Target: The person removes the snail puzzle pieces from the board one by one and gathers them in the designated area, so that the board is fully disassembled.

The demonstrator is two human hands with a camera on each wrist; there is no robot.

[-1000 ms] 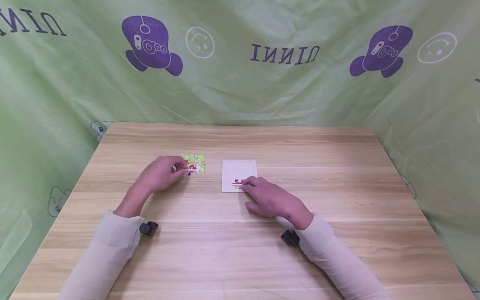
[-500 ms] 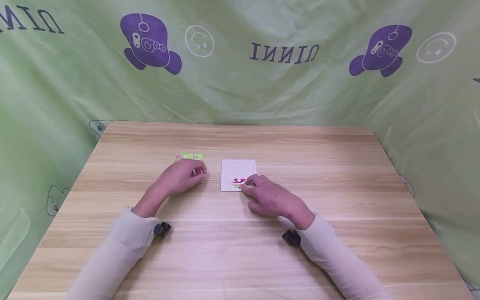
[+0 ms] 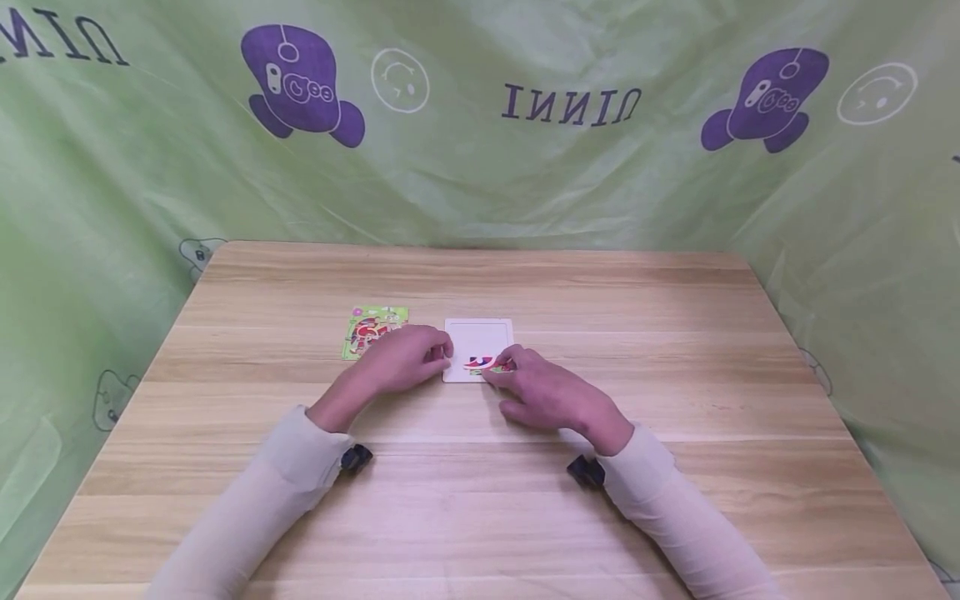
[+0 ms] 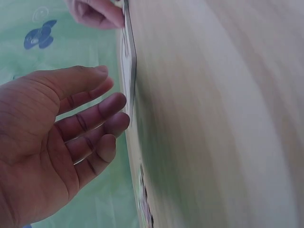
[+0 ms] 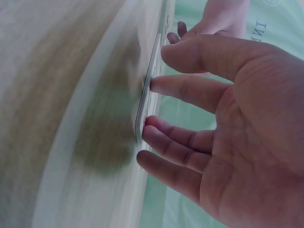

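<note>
In the head view a white puzzle board (image 3: 472, 337) lies mid-table, with a few red, blue and green jigsaw pieces (image 3: 477, 363) along its near edge. My right hand (image 3: 555, 392) reaches over the board's near right corner. Its fingertips (image 5: 154, 84) touch down at the board in the right wrist view, spread and fairly straight. At the board's left edge hovers my left hand (image 3: 405, 357), fingers loosely bent. Nothing shows between its thumb and fingers in the left wrist view (image 4: 90, 109). Behind that hand lies a green and red jigsaw picture (image 3: 367, 333), partly hidden.
The wooden table (image 3: 480, 500) extends around both arms. A green printed curtain (image 3: 480, 183) hangs behind its far edge and along both sides. A black wrist camera (image 3: 356, 457) sits at the left cuff, another wrist camera (image 3: 587, 471) at the right.
My left hand has moved right, from over the jigsaw picture to the board's left edge, uncovering much of the picture. My right hand has barely shifted at the board.
</note>
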